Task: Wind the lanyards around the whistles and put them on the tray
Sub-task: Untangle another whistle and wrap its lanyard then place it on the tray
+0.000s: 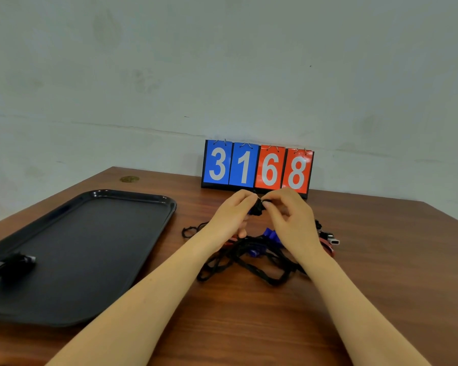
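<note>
Above the table's middle, my left hand (232,216) and my right hand (291,217) together pinch a small whistle wound in black lanyard (257,207); the whistle itself is mostly hidden by cord and fingers. Under my wrists lies a tangle of black lanyards (251,260) with a blue whistle (271,233) in it. A red whistle (328,247) and a metal-tipped one (333,239) lie at the right of the pile. On the black tray (96,239) at the left, one wound whistle (11,262) rests near its front left corner.
A flip scoreboard (257,167) reading 3168 stands against the wall behind my hands. A round brass cap (129,179) is set in the wooden table (249,320) at the back left. A loose loop of lanyard (192,229) trails toward the tray.
</note>
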Demonstrator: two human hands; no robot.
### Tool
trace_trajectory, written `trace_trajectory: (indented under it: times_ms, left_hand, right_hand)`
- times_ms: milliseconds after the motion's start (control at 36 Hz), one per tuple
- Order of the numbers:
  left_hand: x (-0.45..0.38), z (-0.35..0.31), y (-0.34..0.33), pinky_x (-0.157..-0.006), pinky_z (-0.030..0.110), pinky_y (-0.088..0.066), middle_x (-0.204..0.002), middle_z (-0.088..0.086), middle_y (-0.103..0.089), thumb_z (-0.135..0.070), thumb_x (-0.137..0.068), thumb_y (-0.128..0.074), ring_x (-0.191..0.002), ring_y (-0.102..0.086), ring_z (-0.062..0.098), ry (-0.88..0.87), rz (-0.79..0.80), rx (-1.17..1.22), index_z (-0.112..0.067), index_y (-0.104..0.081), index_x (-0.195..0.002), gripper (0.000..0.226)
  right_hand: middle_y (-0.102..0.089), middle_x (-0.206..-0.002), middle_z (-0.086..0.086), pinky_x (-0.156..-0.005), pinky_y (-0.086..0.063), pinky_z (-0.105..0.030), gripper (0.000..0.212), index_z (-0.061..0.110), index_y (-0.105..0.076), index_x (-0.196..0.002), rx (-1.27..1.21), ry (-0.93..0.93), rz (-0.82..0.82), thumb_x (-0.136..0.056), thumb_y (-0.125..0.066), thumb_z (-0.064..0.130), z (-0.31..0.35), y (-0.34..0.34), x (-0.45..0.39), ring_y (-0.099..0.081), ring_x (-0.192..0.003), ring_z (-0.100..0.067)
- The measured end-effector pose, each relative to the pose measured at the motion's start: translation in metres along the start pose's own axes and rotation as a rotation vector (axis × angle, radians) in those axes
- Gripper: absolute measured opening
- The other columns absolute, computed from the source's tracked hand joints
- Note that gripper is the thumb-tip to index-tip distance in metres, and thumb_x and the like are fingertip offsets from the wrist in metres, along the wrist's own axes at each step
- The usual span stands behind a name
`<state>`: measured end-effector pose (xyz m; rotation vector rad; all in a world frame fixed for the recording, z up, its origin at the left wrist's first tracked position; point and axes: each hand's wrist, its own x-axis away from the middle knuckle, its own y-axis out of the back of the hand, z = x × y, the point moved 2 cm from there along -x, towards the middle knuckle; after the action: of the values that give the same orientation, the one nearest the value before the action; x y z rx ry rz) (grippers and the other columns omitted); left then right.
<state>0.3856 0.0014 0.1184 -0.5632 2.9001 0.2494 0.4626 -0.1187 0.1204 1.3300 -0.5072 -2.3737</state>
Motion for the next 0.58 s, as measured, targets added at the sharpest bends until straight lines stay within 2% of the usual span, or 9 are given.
trace_trajectory:
  times_ms: [83, 194, 278, 361, 472, 583]
  left_hand:
    - [0.0009, -0.002, 0.0016, -0.045, 0.022, -0.036, -0.064, -0.008, -0.046, -0.031, -0.102, -0.043, -0.043, -0.037, 0.004, -0.019, -0.024, -0.034, -0.013, -0.057, -0.111, 0.025]
    - [0.0003, -0.0007, 0.0024, -0.044, 0.022, -0.035, -0.055, -0.013, -0.05, -0.03, -0.101, -0.043, -0.042, -0.038, 0.006, -0.021, -0.038, -0.091, -0.017, -0.059, -0.102, 0.02]
    - [0.0025, -0.002, 0.0014, -0.044, 0.022, -0.033, -0.05, -0.014, -0.049, -0.028, -0.102, -0.043, -0.04, -0.038, 0.003, -0.014, -0.007, -0.003, -0.016, -0.056, -0.099, 0.018]
    - [0.0038, -0.0026, -0.0004, -0.044, 0.021, -0.03, -0.047, -0.014, -0.048, -0.03, -0.1, -0.047, -0.041, -0.036, 0.003, 0.007, 0.028, 0.112, -0.016, -0.054, -0.096, 0.016]
    - [0.0027, -0.0007, -0.0023, -0.041, 0.019, -0.03, -0.05, -0.012, -0.047, -0.032, -0.097, -0.054, -0.044, -0.032, 0.005, 0.017, 0.036, 0.152, -0.015, -0.057, -0.094, 0.018]
    - [0.002, 0.0004, -0.0025, -0.04, 0.018, -0.027, -0.049, -0.012, -0.043, -0.032, -0.097, -0.053, -0.043, -0.032, 0.005, 0.085, 0.02, 0.209, -0.015, -0.055, -0.092, 0.018]
  right_hand:
    - [-0.062, -0.097, 0.017, -0.077, -0.049, -0.01, 0.013, 0.028, -0.064, -0.098, -0.159, -0.147, 0.008, -0.092, -0.061, 0.017, 0.0008, -0.0015, 0.0013, -0.059, -0.094, 0.002]
    - [-0.071, -0.094, 0.004, -0.069, -0.054, -0.018, 0.011, 0.021, -0.069, -0.098, -0.509, -0.403, 0.066, -0.092, -0.061, 0.015, -0.0012, -0.0029, 0.0012, -0.068, -0.082, -0.01]
    - [-0.07, -0.105, -0.01, -0.081, -0.055, -0.03, 0.02, 0.008, -0.068, -0.108, -0.799, -0.543, 0.127, -0.09, -0.062, 0.016, -0.0061, -0.0058, 0.0022, -0.067, -0.097, -0.023]
    - [-0.066, -0.107, -0.015, -0.086, -0.053, -0.03, 0.03, 0.003, -0.065, -0.114, -0.996, -0.609, 0.154, -0.088, -0.063, 0.018, -0.0066, -0.0067, 0.0016, -0.062, -0.097, -0.024]
    - [-0.069, -0.107, -0.01, -0.087, -0.054, -0.027, 0.024, 0.006, -0.068, -0.112, -1.078, -0.608, 0.157, -0.092, -0.059, 0.016, -0.0047, -0.0055, 0.0007, -0.064, -0.097, -0.019]
    - [-0.071, -0.105, -0.013, -0.081, -0.056, -0.026, 0.024, 0.005, -0.068, -0.113, -0.968, -0.554, 0.139, -0.093, -0.058, 0.015, -0.0017, -0.0049, 0.0018, -0.064, -0.089, -0.018]
